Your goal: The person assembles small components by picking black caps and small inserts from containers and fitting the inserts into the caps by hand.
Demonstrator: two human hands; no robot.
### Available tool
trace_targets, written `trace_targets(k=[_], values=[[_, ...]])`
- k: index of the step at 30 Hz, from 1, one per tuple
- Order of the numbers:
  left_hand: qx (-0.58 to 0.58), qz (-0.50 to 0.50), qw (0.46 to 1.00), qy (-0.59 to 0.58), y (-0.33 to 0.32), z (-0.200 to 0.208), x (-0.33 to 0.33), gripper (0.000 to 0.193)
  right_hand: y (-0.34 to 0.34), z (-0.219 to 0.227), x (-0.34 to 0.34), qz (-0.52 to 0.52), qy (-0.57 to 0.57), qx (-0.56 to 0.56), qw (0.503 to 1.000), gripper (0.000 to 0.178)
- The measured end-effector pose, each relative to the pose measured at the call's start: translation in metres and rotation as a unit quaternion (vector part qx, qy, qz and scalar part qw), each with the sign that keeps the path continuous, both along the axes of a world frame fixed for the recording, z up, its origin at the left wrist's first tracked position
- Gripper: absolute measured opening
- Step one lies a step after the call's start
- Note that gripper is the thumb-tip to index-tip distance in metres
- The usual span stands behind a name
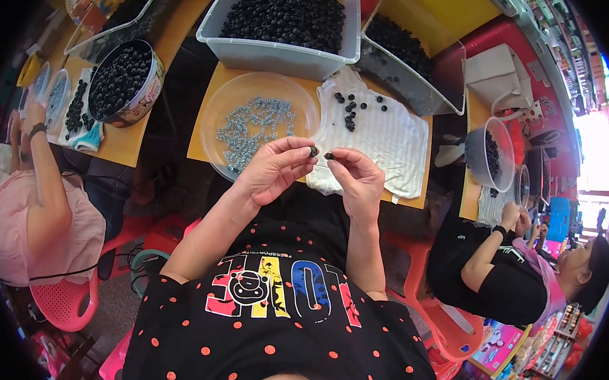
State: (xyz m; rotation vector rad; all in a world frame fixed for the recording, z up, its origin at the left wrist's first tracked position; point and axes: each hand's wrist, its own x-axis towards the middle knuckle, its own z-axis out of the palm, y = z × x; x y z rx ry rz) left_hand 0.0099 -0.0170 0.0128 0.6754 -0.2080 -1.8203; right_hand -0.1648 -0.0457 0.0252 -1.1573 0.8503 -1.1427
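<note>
1. Left hand (pixel 276 167): thumb and fingertips pinch a small black piece (pixel 314 151). Right hand (pixel 362 184): narrow pinch on a smaller dark part (pixel 328 156); its exact form cannot be told.
2. Position: both parts are held up near the desk (pixel 197 148) edge nearest the wearer, just apart, at 9 and 3 o'clock to each other.
3. Handling, judged: light, stiff, probably smooth; liable to roll if dropped. Best hold is across the outer rim, faces left free.
4. Edges: a clear basin (pixel 213 112) stands at 10 o'clock, a grey-white tub (pixel 278 59) towards 12, a second tub (pixel 395 84) at 1 to 2.
5. Room: open white cloth (pixel 401 141) lies towards 2 to 3 o'clock, loose black pieces (pixel 350 123) at 1.
</note>
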Motion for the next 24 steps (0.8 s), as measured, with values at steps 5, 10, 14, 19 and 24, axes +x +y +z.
trace_targets(k=[5,10,14,19,24], values=[[-0.015,0.013,1.0,-0.001,0.006,0.0,0.001,0.014,0.005,0.003,0.006,0.0,0.035,-0.043,0.998,0.015],[-0.019,0.015,1.0,-0.01,0.01,0.0,0.001,0.014,0.007,0.006,0.01,-0.016,0.139,-0.156,0.978,0.017],[-0.019,0.014,0.999,-0.03,0.012,0.0,0.0,0.013,0.009,0.011,0.012,-0.027,0.219,-0.24,0.945,0.018],[-0.021,0.016,0.999,-0.04,0.013,-0.001,-0.002,0.013,0.012,0.009,0.011,-0.03,0.241,-0.255,0.936,0.016],[-0.036,0.012,0.991,-0.128,0.014,0.0,-0.002,0.012,0.014,0.01,0.009,-0.022,0.253,-0.256,0.933,0.016]])
